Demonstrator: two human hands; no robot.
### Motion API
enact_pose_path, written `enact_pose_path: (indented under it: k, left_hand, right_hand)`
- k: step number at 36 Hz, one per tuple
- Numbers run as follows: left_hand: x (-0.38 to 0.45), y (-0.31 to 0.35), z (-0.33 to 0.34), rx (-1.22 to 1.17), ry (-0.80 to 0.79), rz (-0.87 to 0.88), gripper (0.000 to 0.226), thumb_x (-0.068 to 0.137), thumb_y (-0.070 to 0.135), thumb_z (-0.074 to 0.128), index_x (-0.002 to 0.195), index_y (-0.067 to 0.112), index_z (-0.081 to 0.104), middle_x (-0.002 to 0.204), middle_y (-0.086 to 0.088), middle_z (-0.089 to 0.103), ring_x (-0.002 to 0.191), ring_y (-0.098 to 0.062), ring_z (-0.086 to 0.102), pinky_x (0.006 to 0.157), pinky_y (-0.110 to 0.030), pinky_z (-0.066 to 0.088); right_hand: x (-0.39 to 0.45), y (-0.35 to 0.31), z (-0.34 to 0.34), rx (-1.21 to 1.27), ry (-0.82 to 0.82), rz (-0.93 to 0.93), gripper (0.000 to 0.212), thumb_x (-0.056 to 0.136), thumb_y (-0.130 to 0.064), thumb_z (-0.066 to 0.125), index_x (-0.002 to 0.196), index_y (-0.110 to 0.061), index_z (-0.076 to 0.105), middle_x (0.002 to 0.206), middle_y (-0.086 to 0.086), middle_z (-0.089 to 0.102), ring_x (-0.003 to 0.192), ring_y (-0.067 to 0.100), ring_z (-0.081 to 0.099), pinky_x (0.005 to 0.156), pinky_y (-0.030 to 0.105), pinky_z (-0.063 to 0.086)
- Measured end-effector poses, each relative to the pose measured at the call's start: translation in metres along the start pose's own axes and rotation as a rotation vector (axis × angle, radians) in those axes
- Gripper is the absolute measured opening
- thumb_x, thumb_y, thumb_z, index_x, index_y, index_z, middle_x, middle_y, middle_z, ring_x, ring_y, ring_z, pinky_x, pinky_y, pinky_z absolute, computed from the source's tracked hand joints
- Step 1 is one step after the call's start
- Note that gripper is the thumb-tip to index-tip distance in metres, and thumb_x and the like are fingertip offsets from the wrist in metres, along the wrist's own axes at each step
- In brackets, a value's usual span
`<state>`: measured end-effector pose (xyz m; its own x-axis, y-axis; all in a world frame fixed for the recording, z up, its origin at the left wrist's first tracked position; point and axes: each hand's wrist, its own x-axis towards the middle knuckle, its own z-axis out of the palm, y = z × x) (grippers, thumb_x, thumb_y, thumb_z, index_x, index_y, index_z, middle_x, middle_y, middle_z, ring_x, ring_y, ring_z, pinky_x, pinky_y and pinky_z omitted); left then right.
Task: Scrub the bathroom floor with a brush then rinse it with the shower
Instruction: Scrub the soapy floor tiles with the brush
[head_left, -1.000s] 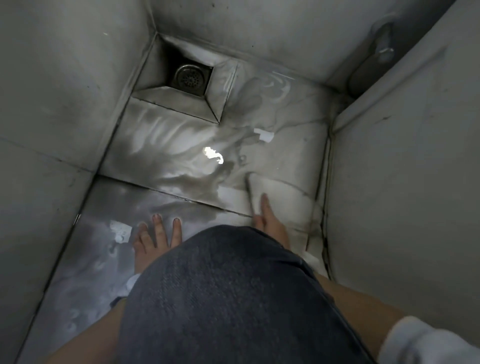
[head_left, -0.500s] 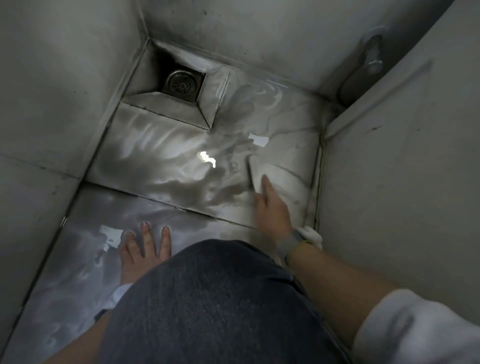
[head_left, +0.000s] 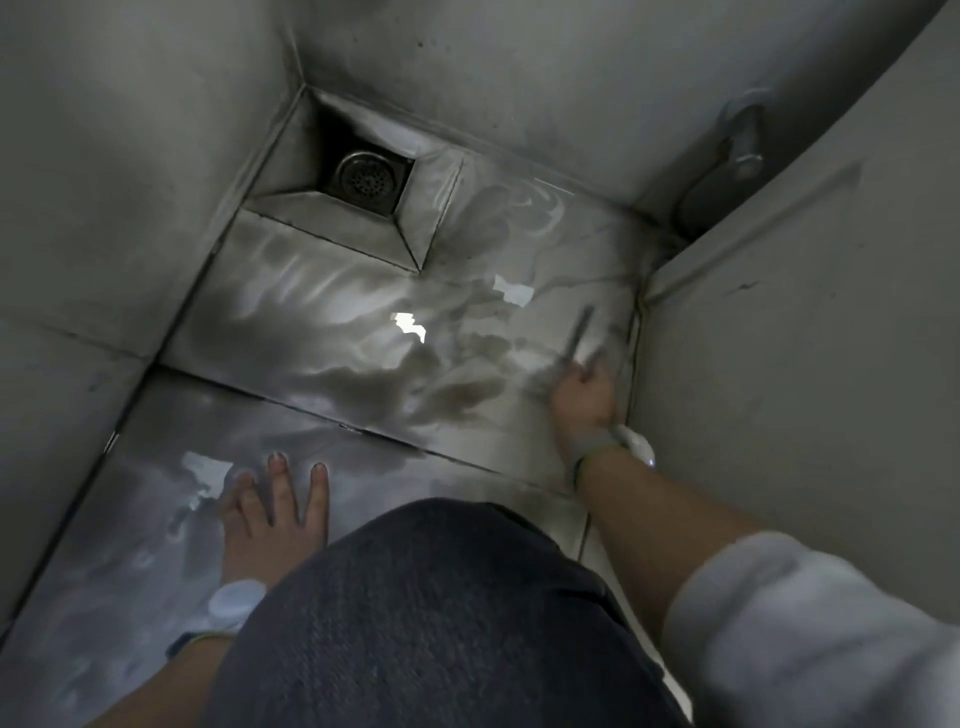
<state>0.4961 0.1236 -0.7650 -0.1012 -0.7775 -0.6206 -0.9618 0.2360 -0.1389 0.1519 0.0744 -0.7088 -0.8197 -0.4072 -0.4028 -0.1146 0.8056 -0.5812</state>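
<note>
Fingers (head_left: 589, 366) of right hand (head_left: 582, 397) curl round a brush (head_left: 579, 332); brush blurred, only a dark thin edge shows, pointing away toward the far wall, bearing on the wet floor (head_left: 311, 322). Grip detail not clear. Versus 0.5 s ago: right hand has gone further out and to the R, now close against the R wall (head_left: 779, 364); brush then showed a pale broad face, now edge-on. Left hand (head_left: 270, 514) unchanged: flat on the near tile, fingers straight and spread, gripping nothing. Dirty grey streaks lie mid-floor, just L of the brush. Drain (head_left: 366, 179) sits in a sunken corner far L, well apart from both hands. Walls bound the floor on L, far side and R; open tile lies between brush and drain. Dark-clad knee (head_left: 415, 613) covers the near floor between the arms.
</note>
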Motion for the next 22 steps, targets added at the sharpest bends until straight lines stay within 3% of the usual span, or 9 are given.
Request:
enact_pose_path:
  k: [3, 5, 9, 14, 15, 18, 19, 20, 22]
  left_hand:
    - [-0.004, 0.000, -0.012, -0.004, -0.026, 0.010, 0.109, 0.088, 0.081, 0.027, 0.141, 0.020, -0.046, 0.154, -0.028, -0.042, 0.149, -0.056, -0.016, 0.117, -0.066, -0.014]
    - [-0.006, 0.001, -0.019, 0.005, -0.063, 0.023, 0.108, 0.090, 0.080, 0.027, 0.141, 0.020, -0.047, 0.155, -0.027, -0.042, 0.149, -0.055, -0.017, 0.120, -0.065, -0.008]
    - [-0.001, -0.001, -0.018, -0.016, -0.080, 0.039, 0.109, 0.089, 0.081, 0.029, 0.140, 0.021, -0.047, 0.152, -0.027, -0.046, 0.148, -0.055, -0.020, 0.120, -0.065, -0.009]
    - [-0.005, -0.001, -0.016, 0.005, -0.041, 0.046, 0.113, 0.088, 0.082, 0.034, 0.143, 0.018, -0.042, 0.152, -0.031, -0.042, 0.148, -0.058, -0.013, 0.109, -0.065, -0.018]
    - [-0.004, -0.001, -0.017, -0.018, -0.043, 0.056, 0.117, 0.086, 0.081, 0.041, 0.148, 0.017, -0.034, 0.154, -0.033, -0.037, 0.148, -0.060, -0.009, 0.109, -0.067, -0.015]
    - [0.000, -0.008, -0.020, 0.015, -0.107, 0.127, 0.123, 0.063, 0.066, 0.080, 0.157, 0.010, 0.023, 0.161, -0.038, 0.011, 0.139, -0.068, 0.021, 0.110, -0.073, 0.017]
    - [0.000, -0.009, -0.022, 0.031, -0.093, 0.145, 0.124, 0.062, 0.066, 0.080, 0.157, 0.009, 0.024, 0.160, -0.039, 0.013, 0.138, -0.069, 0.022, 0.110, -0.073, 0.020]
    - [-0.004, -0.008, -0.027, 0.032, -0.133, 0.135, 0.128, 0.067, 0.072, 0.073, 0.160, 0.010, 0.009, 0.161, -0.039, 0.004, 0.141, -0.068, 0.016, 0.113, -0.072, 0.016]
    - [-0.003, -0.008, -0.022, -0.033, -0.057, 0.087, 0.127, 0.082, 0.080, 0.050, 0.152, 0.011, -0.029, 0.157, -0.037, -0.027, 0.146, -0.065, -0.006, 0.117, -0.069, 0.005]
  right_hand:
    - [-0.012, -0.018, 0.004, -0.122, -0.186, -0.154, 0.053, 0.107, -0.028, 0.044, 0.158, -0.026, 0.032, 0.132, 0.009, 0.063, 0.122, 0.028, 0.057, 0.096, 0.025, 0.040]
    - [-0.030, -0.005, 0.001, -0.215, -0.101, -0.207, 0.052, 0.107, -0.030, 0.042, 0.158, -0.030, 0.031, 0.132, 0.013, 0.063, 0.120, 0.033, 0.058, 0.095, 0.031, 0.042]
    - [-0.053, 0.031, -0.013, -0.107, 0.141, 0.096, 0.055, 0.108, -0.032, 0.033, 0.161, -0.028, 0.020, 0.156, 0.015, 0.041, 0.137, 0.041, 0.044, 0.115, 0.045, 0.031]
    - [0.002, 0.034, -0.013, -0.059, 0.152, 0.098, 0.056, 0.106, -0.016, 0.038, 0.160, -0.011, 0.023, 0.145, 0.024, 0.052, 0.124, 0.044, 0.054, 0.102, 0.041, 0.041]
    - [0.019, 0.029, -0.010, -0.068, 0.144, 0.070, 0.054, 0.105, -0.016, 0.039, 0.158, -0.011, 0.028, 0.141, 0.020, 0.055, 0.121, 0.038, 0.056, 0.104, 0.039, 0.041]
    - [0.059, 0.003, 0.005, -0.103, 0.020, -0.015, 0.038, 0.107, -0.027, 0.042, 0.143, -0.019, 0.046, 0.115, -0.001, 0.052, 0.101, 0.015, 0.051, 0.100, 0.030, 0.041]
    - [0.056, -0.011, 0.006, -0.157, -0.050, -0.092, 0.041, 0.108, -0.028, 0.041, 0.148, -0.018, 0.043, 0.119, -0.001, 0.054, 0.105, 0.017, 0.053, 0.102, 0.031, 0.040]
    - [0.046, -0.022, 0.005, -0.210, -0.111, -0.170, 0.047, 0.108, -0.028, 0.041, 0.154, -0.017, 0.037, 0.131, 0.004, 0.058, 0.116, 0.024, 0.055, 0.106, 0.035, 0.038]
    - [0.023, -0.038, 0.007, -0.243, -0.130, -0.248, 0.052, 0.107, -0.027, 0.041, 0.158, -0.019, 0.031, 0.146, 0.012, 0.054, 0.130, 0.034, 0.052, 0.108, 0.037, 0.038]
